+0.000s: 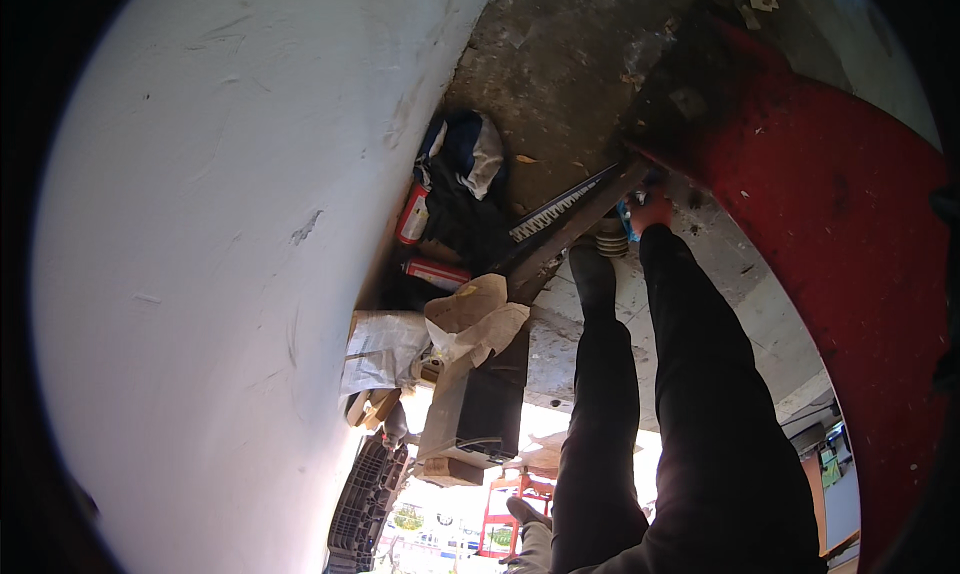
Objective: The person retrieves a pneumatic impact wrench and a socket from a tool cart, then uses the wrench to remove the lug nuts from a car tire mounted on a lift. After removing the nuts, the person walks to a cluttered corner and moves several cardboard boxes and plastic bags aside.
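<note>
Two dark-sleeved arms reach up from the lower right. My right hand (652, 211) is small and shadowed, its fingers bent around a blue thing (628, 217) whose kind I cannot make out. Left of it, my left hand (592, 274) is a dark grey shape, maybe gloved, with its fingers not distinguishable. A tan ribbed round piece (611, 238) sits between the two hands. Close by on the left runs a long dark bar (580, 226), and alongside it lies a dark strip with a row of pale teeth (550, 217).
A white wall (220, 234) fills the left; a large red panel (830, 204) curves along the right. Beside the wall are red cans (437, 273), dark cloth (470, 154), brown paper (480, 319), a box (470, 414) and a black plastic grille (367, 499). A shoe (530, 514) shows low down.
</note>
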The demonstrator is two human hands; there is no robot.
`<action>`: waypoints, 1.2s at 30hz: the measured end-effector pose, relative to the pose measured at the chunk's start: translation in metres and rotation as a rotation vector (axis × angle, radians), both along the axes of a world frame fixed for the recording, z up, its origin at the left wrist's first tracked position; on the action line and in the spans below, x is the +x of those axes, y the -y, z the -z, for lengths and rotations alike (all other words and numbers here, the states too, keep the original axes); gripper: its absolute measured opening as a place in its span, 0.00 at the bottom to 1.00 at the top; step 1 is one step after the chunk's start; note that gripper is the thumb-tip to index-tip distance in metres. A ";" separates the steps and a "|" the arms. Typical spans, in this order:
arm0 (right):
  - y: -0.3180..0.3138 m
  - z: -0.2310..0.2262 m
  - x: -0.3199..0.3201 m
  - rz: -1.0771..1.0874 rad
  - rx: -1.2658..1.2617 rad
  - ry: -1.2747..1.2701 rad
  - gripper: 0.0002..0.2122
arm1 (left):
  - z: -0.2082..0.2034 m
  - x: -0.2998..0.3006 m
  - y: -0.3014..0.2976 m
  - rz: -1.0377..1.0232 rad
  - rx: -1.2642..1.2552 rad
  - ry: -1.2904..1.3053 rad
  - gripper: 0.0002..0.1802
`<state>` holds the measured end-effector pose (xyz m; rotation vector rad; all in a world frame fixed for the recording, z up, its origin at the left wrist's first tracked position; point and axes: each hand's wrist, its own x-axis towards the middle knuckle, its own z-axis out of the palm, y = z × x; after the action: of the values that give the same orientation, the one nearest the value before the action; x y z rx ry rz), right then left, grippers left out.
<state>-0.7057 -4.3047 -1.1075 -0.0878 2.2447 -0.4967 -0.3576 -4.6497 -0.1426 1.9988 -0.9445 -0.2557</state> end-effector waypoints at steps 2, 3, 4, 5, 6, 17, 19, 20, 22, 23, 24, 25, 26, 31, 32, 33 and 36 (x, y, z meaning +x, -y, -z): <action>0.009 -0.005 0.005 -0.110 0.137 -0.068 0.30 | 0.003 -0.005 -0.002 -0.023 -0.024 0.021 0.38; 0.012 -0.007 0.008 -0.115 0.131 -0.098 0.29 | 0.007 -0.009 -0.002 -0.033 -0.035 0.017 0.37; 0.013 -0.010 0.009 -0.128 0.114 -0.097 0.27 | 0.011 -0.014 -0.001 -0.044 -0.037 0.007 0.37; 0.012 -0.013 0.009 -0.109 0.124 -0.124 0.27 | 0.016 -0.020 0.001 -0.052 -0.038 -0.002 0.36; 0.007 -0.018 0.008 -0.100 0.125 -0.117 0.27 | 0.019 -0.025 0.002 -0.061 -0.036 -0.007 0.36; -0.056 -0.162 -0.016 -0.043 0.278 0.523 0.22 | -0.008 -0.010 0.001 0.063 0.087 -0.189 0.36; -0.062 -0.179 -0.016 -0.285 0.270 0.512 0.22 | -0.011 -0.008 0.000 0.049 0.082 -0.199 0.35; -0.068 -0.187 -0.015 -0.433 0.249 0.468 0.22 | -0.012 -0.008 0.000 0.046 0.080 -0.206 0.35; -0.086 -0.204 -0.007 -0.574 0.473 0.874 0.24 | -0.013 -0.009 0.001 0.048 0.108 -0.217 0.35; -0.099 -0.215 0.002 -0.436 0.477 0.864 0.25 | -0.014 -0.010 0.000 0.048 0.117 -0.223 0.35; -0.110 -0.222 0.008 -0.299 0.495 0.884 0.26 | -0.014 -0.010 0.000 0.068 0.126 -0.248 0.35; -0.117 -0.222 0.012 -0.338 0.454 0.752 0.26 | -0.014 -0.010 0.000 0.086 0.135 -0.270 0.36; -0.121 -0.218 0.018 -0.379 0.423 0.662 0.27 | -0.014 -0.011 0.000 0.103 0.146 -0.288 0.36; -0.075 -0.123 0.029 0.151 -0.015 0.250 0.41 | -0.004 -0.018 -0.001 0.101 0.152 -0.156 0.36; -0.061 -0.102 0.030 -0.019 0.035 0.138 0.42 | -0.001 -0.020 -0.001 0.115 0.161 -0.154 0.36; -0.050 -0.084 0.029 -0.164 0.115 0.062 0.43 | 0.002 -0.022 -0.002 0.074 0.127 -0.105 0.36; -0.027 -0.060 0.049 0.107 0.166 0.245 0.43 | 0.008 -0.025 -0.003 -0.004 0.052 -0.001 0.36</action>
<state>-0.6568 -4.2778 -1.0473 0.1714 2.0477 -0.3547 -0.3830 -4.6471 -0.1505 2.0474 -0.9418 -0.2811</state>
